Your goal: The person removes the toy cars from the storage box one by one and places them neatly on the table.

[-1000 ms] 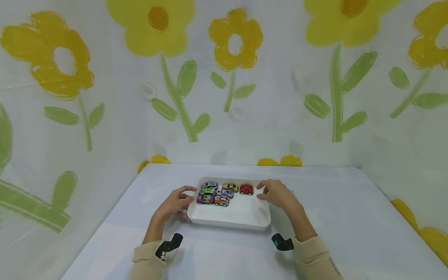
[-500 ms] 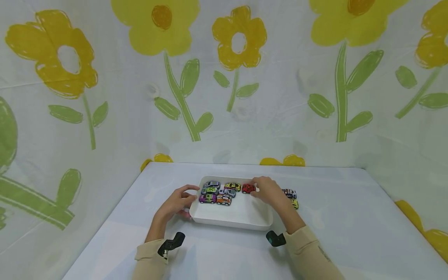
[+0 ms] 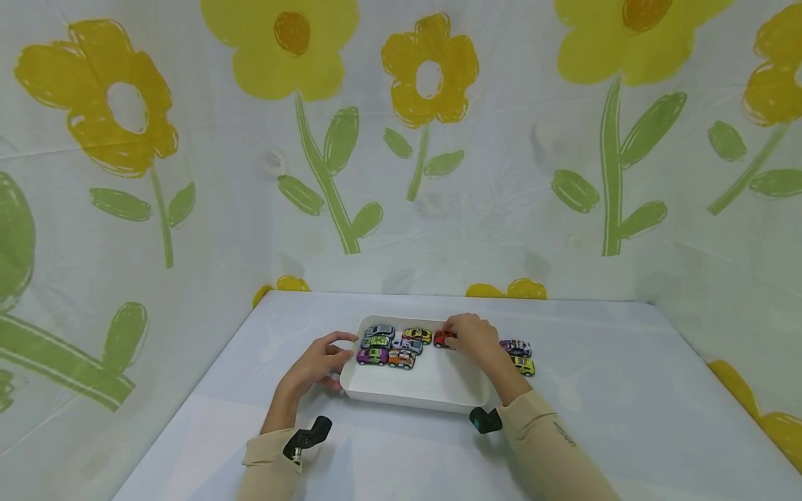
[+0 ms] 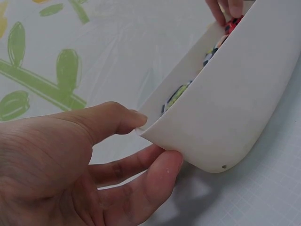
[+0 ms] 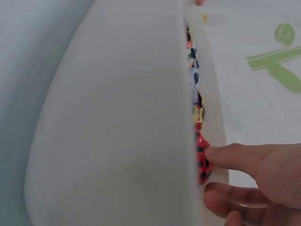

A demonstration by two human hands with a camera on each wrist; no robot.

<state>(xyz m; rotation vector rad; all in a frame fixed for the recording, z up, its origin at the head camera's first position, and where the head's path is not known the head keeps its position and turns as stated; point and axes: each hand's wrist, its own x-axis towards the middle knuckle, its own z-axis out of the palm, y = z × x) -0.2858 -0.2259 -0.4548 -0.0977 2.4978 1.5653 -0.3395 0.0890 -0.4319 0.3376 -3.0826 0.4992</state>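
Observation:
A white tray (image 3: 413,387) rests on the table with several small toy cars grouped at its left and back. My left hand (image 3: 318,363) holds the tray's left end; in the left wrist view the thumb (image 4: 123,120) lies on the rim and a fingertip presses the outer wall. At the tray's back right, my right hand (image 3: 476,339) grips a red toy car (image 3: 442,338) with black spots. The right wrist view shows its thumb (image 5: 230,156) against the red car (image 5: 201,157), the other fingers curled near the car's end.
Inside the tray sit a purple car (image 3: 372,357), an orange car (image 3: 402,358), a green car (image 3: 376,342) and a yellow car (image 3: 417,336), among others. Outside, right of the tray, a yellow-green car (image 3: 523,366) and a dark patterned car (image 3: 517,348) stand on the table (image 3: 601,390).
My right hand has come left from the tray's right edge and taken hold of the red car. Two cars behind that arm have come into sight. My left hand has stayed on the tray.

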